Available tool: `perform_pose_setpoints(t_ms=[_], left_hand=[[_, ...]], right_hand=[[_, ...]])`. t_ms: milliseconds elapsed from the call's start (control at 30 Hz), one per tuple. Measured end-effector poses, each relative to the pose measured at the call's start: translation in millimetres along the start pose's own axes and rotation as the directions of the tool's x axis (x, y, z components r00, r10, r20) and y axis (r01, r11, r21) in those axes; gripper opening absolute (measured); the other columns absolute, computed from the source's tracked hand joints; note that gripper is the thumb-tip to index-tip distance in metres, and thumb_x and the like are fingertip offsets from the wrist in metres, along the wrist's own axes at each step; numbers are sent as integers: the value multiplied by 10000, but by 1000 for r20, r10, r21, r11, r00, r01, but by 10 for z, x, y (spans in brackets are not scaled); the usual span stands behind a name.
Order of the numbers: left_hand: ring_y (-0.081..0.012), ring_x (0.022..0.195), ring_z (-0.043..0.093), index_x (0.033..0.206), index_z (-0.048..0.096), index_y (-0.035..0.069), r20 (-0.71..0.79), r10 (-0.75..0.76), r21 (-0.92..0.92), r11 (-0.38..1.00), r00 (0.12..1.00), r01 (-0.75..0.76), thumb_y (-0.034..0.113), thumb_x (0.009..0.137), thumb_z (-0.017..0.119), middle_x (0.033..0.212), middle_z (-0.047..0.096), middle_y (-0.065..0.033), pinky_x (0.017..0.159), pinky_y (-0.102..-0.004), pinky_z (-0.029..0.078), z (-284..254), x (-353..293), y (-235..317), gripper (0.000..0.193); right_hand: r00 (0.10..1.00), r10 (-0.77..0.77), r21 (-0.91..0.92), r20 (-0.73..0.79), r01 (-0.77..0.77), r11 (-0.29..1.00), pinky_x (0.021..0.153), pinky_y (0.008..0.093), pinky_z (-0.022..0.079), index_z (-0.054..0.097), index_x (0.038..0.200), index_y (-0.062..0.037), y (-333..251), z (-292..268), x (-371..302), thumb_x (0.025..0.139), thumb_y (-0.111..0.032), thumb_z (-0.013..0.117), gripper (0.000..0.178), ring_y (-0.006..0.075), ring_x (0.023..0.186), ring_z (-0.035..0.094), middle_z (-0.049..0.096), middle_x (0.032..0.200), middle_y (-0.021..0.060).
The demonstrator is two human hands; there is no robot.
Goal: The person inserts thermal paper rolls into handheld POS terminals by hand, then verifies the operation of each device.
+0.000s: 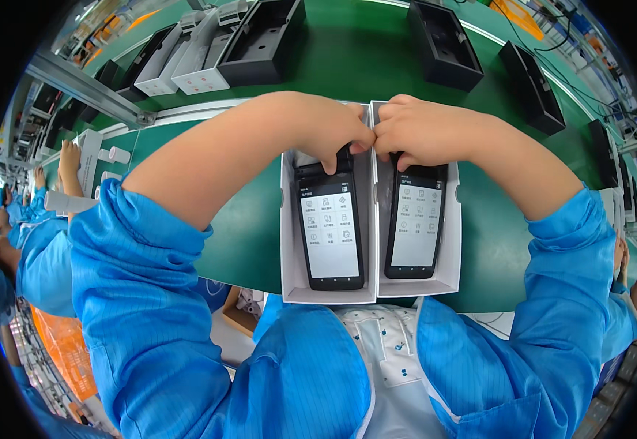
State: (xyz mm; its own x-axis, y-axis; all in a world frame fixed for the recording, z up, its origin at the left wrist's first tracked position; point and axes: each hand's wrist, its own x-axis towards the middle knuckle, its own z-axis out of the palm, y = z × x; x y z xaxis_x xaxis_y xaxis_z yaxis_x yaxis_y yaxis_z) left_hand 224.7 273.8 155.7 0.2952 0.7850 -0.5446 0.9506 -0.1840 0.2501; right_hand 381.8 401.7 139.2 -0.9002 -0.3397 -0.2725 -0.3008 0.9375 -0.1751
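Two black rectangular handheld terminals with lit white touchscreens are lying side by side, each in its own open white cardboard tray, on the green work surface directly in front of the person. The left black handheld terminal is sitting in the left white cardboard tray, and the right black handheld terminal is sitting in the right white cardboard tray; the two trays are touching along their inner walls. Both screens are facing up and showing a grid of small grey icons. The left hand is curling over the top end of the left terminal, fingers bent down and closing on its upper edge. The right hand is doing the same at the top end of the right terminal, fingers bent and gripping its upper edge. The knuckles of the two hands are meeting above the join of the trays. Both forearms are bare below pushed-up sleeves of a blue work coat. Beyond the hands, on the far side of the green surface, several empty black moulded plastic trays are standing in a row, with white boxes next to them at upper left. At far left, another person in a blue coat is working at the same line.
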Motion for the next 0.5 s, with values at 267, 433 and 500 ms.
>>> perform_pose_setpoints(t_ms=[267,433,500], left_hand=[[-286,965,581,1079,556,130,-333,16,-43,999,943,-32,127,829,682,1118,503,-92,793,-390,487,221,2,-129,280],[-308,939,628,1080,550,54,-720,72,294,933,690,209,67,840,575,951,607,-88,805,-392,512,596,3,-136,242],[-318,943,626,1042,575,50,-741,44,209,963,670,169,65,837,570,933,617,-104,816,-403,511,633,0,-262,205]], right_hand=[[967,0,-22,-255,-6,1000,962,357,440,676,954,-95,137,-8,-194,810,-99,678,145,223,1022,536,605,1010,43],[781,234,-57,-579,-326,944,780,405,515,561,1101,-78,184,378,-326,803,-19,601,307,299,911,590,557,984,97],[809,199,-108,-552,-307,946,782,406,512,555,1094,-73,223,378,-236,798,-25,611,305,306,922,589,560,981,108]])
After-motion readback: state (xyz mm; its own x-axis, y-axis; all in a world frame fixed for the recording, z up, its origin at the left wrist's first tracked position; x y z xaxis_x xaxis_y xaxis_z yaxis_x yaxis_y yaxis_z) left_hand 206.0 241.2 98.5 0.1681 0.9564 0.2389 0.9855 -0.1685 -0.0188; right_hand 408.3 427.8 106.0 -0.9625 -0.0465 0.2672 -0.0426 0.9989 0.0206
